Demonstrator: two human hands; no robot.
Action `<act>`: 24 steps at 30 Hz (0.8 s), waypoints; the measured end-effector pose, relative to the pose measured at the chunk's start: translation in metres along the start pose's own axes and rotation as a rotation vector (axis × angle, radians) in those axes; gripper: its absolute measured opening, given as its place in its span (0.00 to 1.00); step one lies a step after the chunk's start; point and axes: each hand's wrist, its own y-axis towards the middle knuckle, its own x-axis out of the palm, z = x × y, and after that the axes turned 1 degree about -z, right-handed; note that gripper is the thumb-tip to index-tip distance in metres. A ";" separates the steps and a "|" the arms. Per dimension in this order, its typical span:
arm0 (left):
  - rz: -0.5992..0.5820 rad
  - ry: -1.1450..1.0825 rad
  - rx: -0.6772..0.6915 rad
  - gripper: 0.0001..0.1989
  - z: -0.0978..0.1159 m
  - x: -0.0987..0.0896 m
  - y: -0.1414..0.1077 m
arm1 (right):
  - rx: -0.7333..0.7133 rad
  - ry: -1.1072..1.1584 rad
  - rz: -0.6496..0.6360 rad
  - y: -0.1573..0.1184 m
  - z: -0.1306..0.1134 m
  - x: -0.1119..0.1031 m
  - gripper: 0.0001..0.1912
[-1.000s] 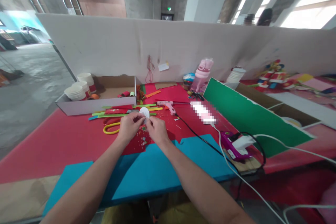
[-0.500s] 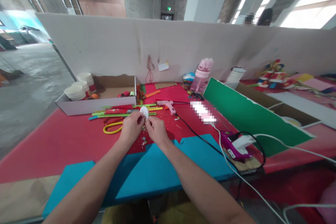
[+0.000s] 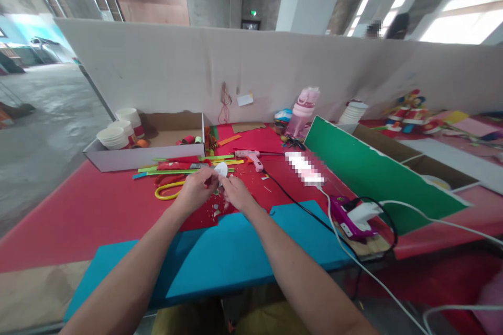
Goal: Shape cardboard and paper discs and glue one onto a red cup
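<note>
"From far away, which writing do you see?"

"At left, red markings on the paper cups (image 3: pixel 112 139), too small for me to read. Then my left hand (image 3: pixel 195 188) pinches the white disc (image 3: pixel 222 168); my right hand (image 3: pixel 237 192) pinches it also, near the pink glue gun (image 3: pixel 249 156)."

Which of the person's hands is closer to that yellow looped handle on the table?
The left. The left hand is just right of the yellow looped handle; the right hand is farther right, beyond the left hand.
</note>
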 end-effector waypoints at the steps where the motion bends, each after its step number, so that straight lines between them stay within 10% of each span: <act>1: 0.000 -0.007 -0.018 0.05 0.000 0.001 0.000 | 0.000 -0.048 0.006 0.000 -0.001 0.000 0.26; 24: 0.157 -0.121 -0.403 0.04 0.020 0.020 0.004 | 0.053 -0.246 0.121 -0.004 -0.012 0.010 0.23</act>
